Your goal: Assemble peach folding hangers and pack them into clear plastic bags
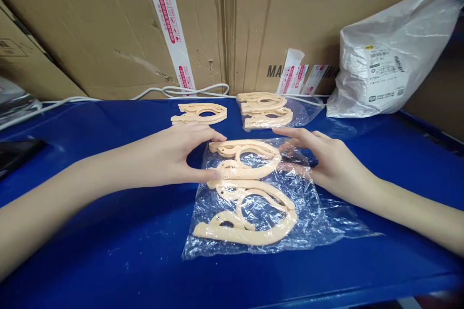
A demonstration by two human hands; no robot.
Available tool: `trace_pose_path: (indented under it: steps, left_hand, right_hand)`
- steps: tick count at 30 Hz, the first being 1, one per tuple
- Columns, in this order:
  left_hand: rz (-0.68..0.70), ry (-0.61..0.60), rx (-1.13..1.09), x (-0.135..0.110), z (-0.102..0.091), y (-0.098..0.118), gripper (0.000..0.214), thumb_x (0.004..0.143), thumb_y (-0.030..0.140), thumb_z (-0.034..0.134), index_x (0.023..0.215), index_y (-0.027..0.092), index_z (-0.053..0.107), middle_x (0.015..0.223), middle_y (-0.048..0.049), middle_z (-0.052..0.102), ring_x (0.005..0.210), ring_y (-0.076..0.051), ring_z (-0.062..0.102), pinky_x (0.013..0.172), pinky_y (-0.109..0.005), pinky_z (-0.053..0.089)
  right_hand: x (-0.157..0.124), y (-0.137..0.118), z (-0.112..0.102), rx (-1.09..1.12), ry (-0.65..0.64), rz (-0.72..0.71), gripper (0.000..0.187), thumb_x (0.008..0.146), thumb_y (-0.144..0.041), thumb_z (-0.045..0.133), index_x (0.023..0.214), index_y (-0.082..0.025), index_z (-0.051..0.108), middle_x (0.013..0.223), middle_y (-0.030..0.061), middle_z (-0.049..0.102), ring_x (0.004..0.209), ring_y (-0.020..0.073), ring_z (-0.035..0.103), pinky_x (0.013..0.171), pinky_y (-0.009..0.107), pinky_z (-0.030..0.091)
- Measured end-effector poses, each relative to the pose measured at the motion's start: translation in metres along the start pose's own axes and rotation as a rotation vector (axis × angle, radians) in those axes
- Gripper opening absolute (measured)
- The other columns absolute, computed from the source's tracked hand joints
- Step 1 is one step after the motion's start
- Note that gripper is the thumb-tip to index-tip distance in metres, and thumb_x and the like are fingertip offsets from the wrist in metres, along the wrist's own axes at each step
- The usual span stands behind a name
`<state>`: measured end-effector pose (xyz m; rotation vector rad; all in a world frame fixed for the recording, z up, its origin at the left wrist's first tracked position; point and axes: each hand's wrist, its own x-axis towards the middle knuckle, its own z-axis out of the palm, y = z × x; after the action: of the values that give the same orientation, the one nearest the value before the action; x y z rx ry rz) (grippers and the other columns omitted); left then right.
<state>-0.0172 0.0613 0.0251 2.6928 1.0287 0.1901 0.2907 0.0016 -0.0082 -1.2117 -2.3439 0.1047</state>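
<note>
Two beige folding clothes hangers [266, 237], folded up, lie one below the other in a clear plastic bag [315, 227] on the blue table. My left hand [177, 152] is at the left end of the upper hanger [250, 173], its thumb pressed on the film and a finger at the top corner, gripping that end. On the right, my right hand [319, 159] has its fingers apart beside the hanger's rounded end. One finger stretches along the top outside the bag; its thumb and another finger show through the film. Whether they touch the hanger is unclear.
Behind the hands lie a loose folded hanger [217, 117] and a bagged pair of hangers [268, 118]. A white cable [145, 91] runs along the cardboard boxes [126, 24]. A white parcel bag [384, 63] stands back right, a dark flat object [20, 154] at left.
</note>
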Motion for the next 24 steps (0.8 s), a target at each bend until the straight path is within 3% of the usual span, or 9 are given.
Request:
trace_pose_path:
  steps: [5, 13, 15, 20, 24]
  left_hand:
    - [-0.005, 0.04, 0.102, -0.003, -0.002, -0.005, 0.067, 0.077, 0.073, 0.063, 0.127, 0.029, 0.063, 0.136, -0.0056, 0.06, 0.129, -0.036, 0.048, 0.109, -0.048, 0.036]
    - [0.035, 0.014, 0.099, -0.003, -0.004, 0.0, 0.082, 0.077, 0.075, 0.062, 0.143, 0.027, 0.048, 0.148, -0.008, 0.049, 0.137, -0.037, 0.041, 0.112, -0.051, 0.034]
    - [0.043, 0.072, 0.066, -0.002, -0.005, 0.001, 0.083, 0.08, 0.073, 0.061, 0.147, 0.028, 0.043, 0.151, -0.0075, 0.045, 0.139, -0.036, 0.038, 0.115, -0.05, 0.031]
    - [-0.018, 0.347, 0.015, 0.004, -0.01, -0.012, 0.064, 0.094, 0.059, 0.05, 0.146, 0.023, 0.041, 0.149, -0.0089, 0.046, 0.138, -0.031, 0.039, 0.118, -0.045, 0.029]
    - [-0.111, 0.399, 0.023, 0.01, -0.007, -0.042, 0.075, 0.09, 0.064, 0.05, 0.149, 0.02, 0.037, 0.153, -0.012, 0.041, 0.143, -0.032, 0.034, 0.121, -0.049, 0.024]
  right_hand:
    - [0.003, 0.001, 0.002, 0.002, -0.017, 0.007, 0.052, 0.095, -0.039, 0.059, 0.142, -0.025, 0.044, 0.104, 0.0029, 0.074, 0.095, 0.0248, 0.068, 0.082, 0.041, 0.053]
    - [0.007, 0.004, -0.006, 0.151, -0.128, -0.038, 0.076, 0.089, -0.057, 0.062, 0.152, -0.027, 0.032, 0.131, 0.0067, 0.066, 0.12, 0.027, 0.062, 0.098, 0.045, 0.051]
    - [0.007, 0.005, -0.008, 0.146, -0.129, -0.039, 0.076, 0.089, -0.056, 0.062, 0.152, -0.028, 0.031, 0.13, 0.0063, 0.066, 0.119, 0.0275, 0.063, 0.097, 0.045, 0.052]
    - [0.006, 0.007, -0.013, 0.132, -0.142, -0.016, 0.063, 0.093, -0.046, 0.06, 0.148, -0.025, 0.037, 0.119, 0.0055, 0.072, 0.112, 0.0262, 0.066, 0.094, 0.043, 0.053]
    - [0.005, 0.007, -0.015, 0.153, -0.137, -0.026, 0.053, 0.094, -0.037, 0.057, 0.144, -0.026, 0.042, 0.112, 0.0033, 0.074, 0.105, 0.0239, 0.069, 0.091, 0.04, 0.053]
